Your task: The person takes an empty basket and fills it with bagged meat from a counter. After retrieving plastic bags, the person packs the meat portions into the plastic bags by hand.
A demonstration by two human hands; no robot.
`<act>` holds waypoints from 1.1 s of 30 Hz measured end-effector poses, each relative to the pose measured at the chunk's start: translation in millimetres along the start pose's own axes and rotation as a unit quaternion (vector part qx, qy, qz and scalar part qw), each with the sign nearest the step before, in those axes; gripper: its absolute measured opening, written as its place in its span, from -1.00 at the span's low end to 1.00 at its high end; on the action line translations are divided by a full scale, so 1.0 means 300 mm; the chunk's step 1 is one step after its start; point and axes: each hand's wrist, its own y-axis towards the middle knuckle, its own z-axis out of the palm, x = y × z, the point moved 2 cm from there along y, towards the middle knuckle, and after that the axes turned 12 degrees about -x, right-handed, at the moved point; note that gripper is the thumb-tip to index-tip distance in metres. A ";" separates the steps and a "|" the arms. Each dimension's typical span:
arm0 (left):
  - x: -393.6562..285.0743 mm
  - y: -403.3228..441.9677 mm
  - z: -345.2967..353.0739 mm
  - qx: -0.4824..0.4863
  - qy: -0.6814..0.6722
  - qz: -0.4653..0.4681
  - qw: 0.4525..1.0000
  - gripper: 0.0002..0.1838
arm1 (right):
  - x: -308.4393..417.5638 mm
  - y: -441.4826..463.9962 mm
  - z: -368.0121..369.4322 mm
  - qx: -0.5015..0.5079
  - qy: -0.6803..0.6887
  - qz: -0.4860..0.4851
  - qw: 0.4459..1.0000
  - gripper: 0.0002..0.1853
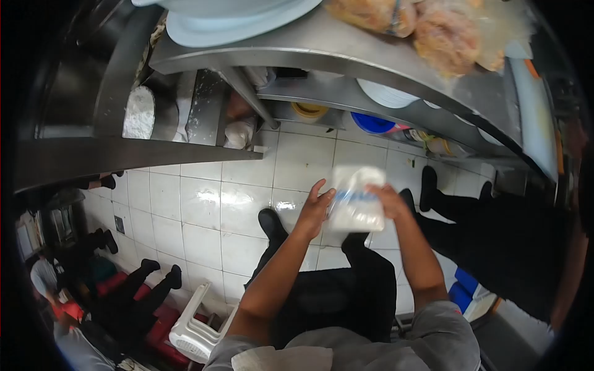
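White floor tiles (pixel 247 170) stretch beneath the head camera I follow from afar, in a busy kitchen. Across the top of my view runs a steel table (pixel 303 38), its front edge bowed by the lens; to the left, a steel counter (pixel 154 150) juts out over the tiles. At right, a co-worker (pixel 507 266) in dark clothing stands just beside the wearer; other people's legs and dark shoes (pixel 148 266) show at lower left, near a white plastic chair (pixel 192 343). A pale blue basin (pixel 241 20) sits near the table's left front corner, while clear bags of pinkish-orange food (pixel 445 40) lie along the front edge farther right. Behind the counter's edge is a heap of white powder (pixel 140 114). On the shelf under the table I see white plates (pixel 390 93), with a blue tub (pixel 373 122) and a yellow tub (pixel 309 111) lower down. Over the tiles, apart from the table's front edge, a white plastic bag (pixel 354 210) with blurred blue print hangs between the wearer's hands. The right hand (pixel 388 201) grips its upper right corner, fingers closed over it. The left hand (pixel 315 210) is spread, thumb and fingers apart, at its left edge; whether they touch I cannot tell.
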 end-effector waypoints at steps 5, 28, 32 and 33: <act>0.114 0.110 -0.187 -0.052 0.075 0.034 0.995 -0.53 | 0.190 0.408 -0.233 -0.062 0.120 -0.075 0.988 -0.73; 0.253 0.203 -0.600 -0.189 0.205 0.016 0.960 -0.54 | 0.435 0.955 -0.695 0.002 0.456 -0.296 0.839 -0.61; 0.310 0.244 -0.608 -0.190 0.207 0.005 0.960 -0.55 | 0.470 0.964 -0.662 0.019 0.495 -0.292 0.818 -0.60; 0.323 0.250 -0.605 -0.190 0.216 -0.002 0.958 -0.56 | 0.470 0.967 -0.657 0.023 0.500 -0.290 0.816 -0.60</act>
